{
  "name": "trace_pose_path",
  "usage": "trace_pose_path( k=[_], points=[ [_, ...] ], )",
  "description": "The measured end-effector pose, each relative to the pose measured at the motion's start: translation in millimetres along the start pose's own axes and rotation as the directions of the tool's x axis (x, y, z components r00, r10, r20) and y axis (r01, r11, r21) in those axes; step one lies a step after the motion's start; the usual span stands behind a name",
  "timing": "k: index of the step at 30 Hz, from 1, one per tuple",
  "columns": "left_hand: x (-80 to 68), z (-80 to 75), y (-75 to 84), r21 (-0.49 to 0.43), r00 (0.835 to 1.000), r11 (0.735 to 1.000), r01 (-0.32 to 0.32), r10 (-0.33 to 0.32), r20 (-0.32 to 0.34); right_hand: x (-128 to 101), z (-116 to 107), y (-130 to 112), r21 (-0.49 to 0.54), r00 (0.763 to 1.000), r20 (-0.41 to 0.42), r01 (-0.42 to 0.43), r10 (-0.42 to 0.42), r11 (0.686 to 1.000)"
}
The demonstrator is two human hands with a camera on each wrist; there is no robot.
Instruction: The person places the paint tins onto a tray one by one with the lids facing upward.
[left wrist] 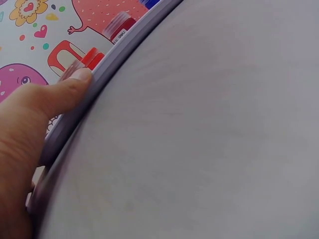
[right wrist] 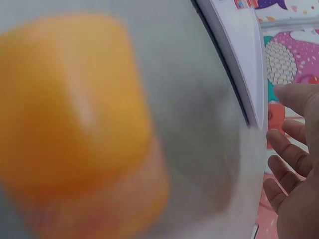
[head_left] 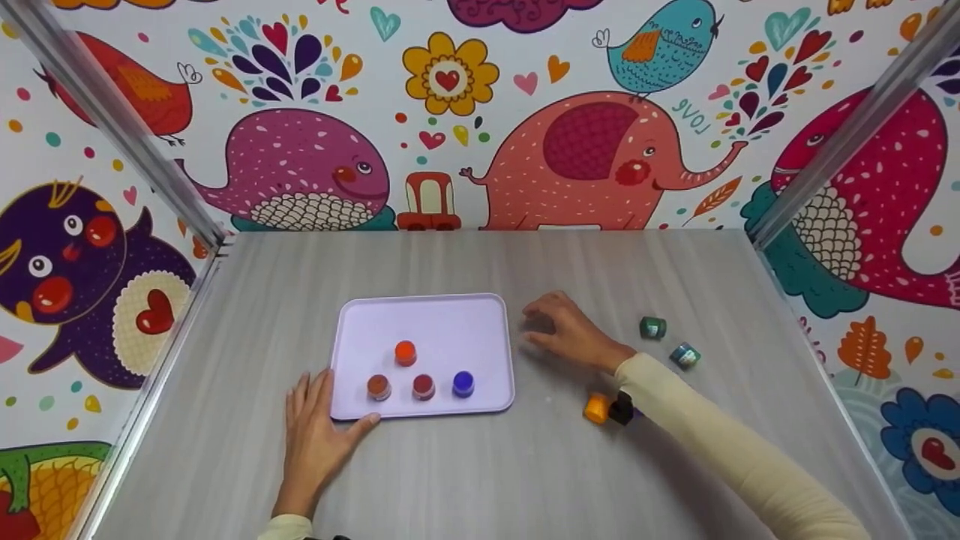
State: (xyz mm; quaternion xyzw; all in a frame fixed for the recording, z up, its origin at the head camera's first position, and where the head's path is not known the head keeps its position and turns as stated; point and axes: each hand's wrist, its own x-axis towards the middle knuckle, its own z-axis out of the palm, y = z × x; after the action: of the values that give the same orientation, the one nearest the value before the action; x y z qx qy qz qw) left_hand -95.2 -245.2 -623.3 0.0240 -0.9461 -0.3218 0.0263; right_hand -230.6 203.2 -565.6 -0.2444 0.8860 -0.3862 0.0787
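Left hand (head_left: 319, 431) at a lilac rectangular tray (head_left: 454, 326), right hand (head_left: 576, 331) free beside it

In the head view, a grey wood-grain desk (head_left: 525, 472) meets white walls (head_left: 427, 161) printed with cartoon animals, hearts and flowers, with metal strips (head_left: 135, 142) at the corners. The tray lies on the desk, its long axis running left to right. Four small round jars stand upright on it, lids up: orange-red (head_left: 405, 352), brown (head_left: 379, 386), dark red (head_left: 424, 386) and blue (head_left: 463, 383). The left hand's straight fingers lie along the tray's left edge. The right hand, loosely bent and holding nothing, is just beyond the right edge. Two green jars (head_left: 652, 328) and a yellow-orange jar (head_left: 597, 409) are farther right.

In the left wrist view, the extended thumb (left wrist: 70, 92) rests on the tray's rim, below jars with clear bodies.

In the right wrist view, the yellow-orange jar looms blurred; the right hand's spread fingers (right wrist: 289, 154) are apart from it.
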Motion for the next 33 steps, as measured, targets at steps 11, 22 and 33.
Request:
trace_pose_path(
  k=[11,22,33],
  points=[
    [1.7,2.0,-1.7,0.003,1.000,1.000,-0.018,0.018,-0.024,-26.2,-28.0,21.7,0.040,0.993,-0.081,-0.087,0.090,0.995],
    [0.1,1.6,-0.2,0.011,0.999,1.000,-0.023,0.023,-0.021,-52.5,-51.6,44.4,0.042,0.980,-0.167,-0.105,0.111,0.994],
    [0.5,0.7,0.2,0.005,1.000,1.000,-0.006,0.006,-0.007,-75.8,-72.5,62.2,0.021,0.951,-0.228,-0.211,0.210,0.977]
  ],
)
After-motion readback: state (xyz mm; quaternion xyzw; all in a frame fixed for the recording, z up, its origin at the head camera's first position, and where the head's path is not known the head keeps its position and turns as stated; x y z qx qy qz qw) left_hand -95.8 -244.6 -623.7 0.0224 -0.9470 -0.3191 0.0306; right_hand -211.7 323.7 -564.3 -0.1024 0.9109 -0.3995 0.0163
